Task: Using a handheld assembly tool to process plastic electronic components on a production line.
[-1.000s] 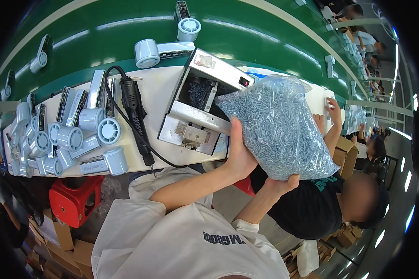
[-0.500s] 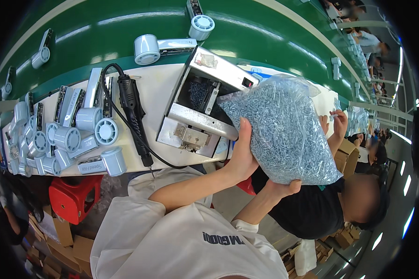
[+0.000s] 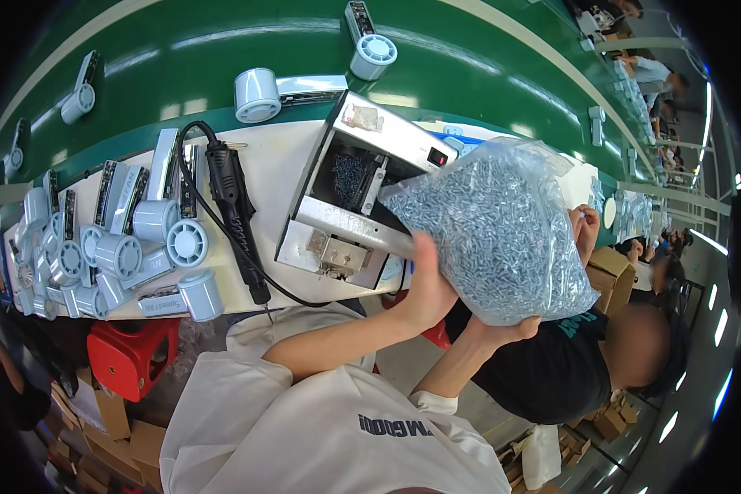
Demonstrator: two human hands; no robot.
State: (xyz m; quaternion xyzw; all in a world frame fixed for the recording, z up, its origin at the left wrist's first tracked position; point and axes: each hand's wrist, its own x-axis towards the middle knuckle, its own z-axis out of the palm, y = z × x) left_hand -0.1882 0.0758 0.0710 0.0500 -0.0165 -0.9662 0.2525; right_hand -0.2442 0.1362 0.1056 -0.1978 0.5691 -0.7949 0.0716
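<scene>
A large clear plastic bag of small silvery screws point(image 3: 494, 235) is held up between my two hands over the table's front edge. My left hand point(image 3: 430, 288) grips its left side, thumb raised. Beneath the bag's lower edge, my right hand point(image 3: 502, 331) supports it; most of its fingers are hidden. The bag's narrowed left corner leans over the right side of a metal screw feeder machine point(image 3: 362, 123). Dark-looking screws point(image 3: 351, 177) lie in that machine's open tray. Whether the bag's corner is open, I cannot tell.
Left of the feeder lies a black electric screwdriver point(image 3: 235, 214) with its cable looped. Several pale blue handheld fans point(image 3: 119, 251) crowd the table's left side. More fans point(image 3: 257, 95) are on the green conveyor belt point(image 3: 181, 53). A co-worker point(image 3: 543, 362) sits at my right; a red stool point(image 3: 132, 358) stands below.
The bag has shifted slightly left and down, its left corner closer to the feeder's tray. Fans on the belt appear a little farther right. The co-worker's hands have come lower and closer together.
</scene>
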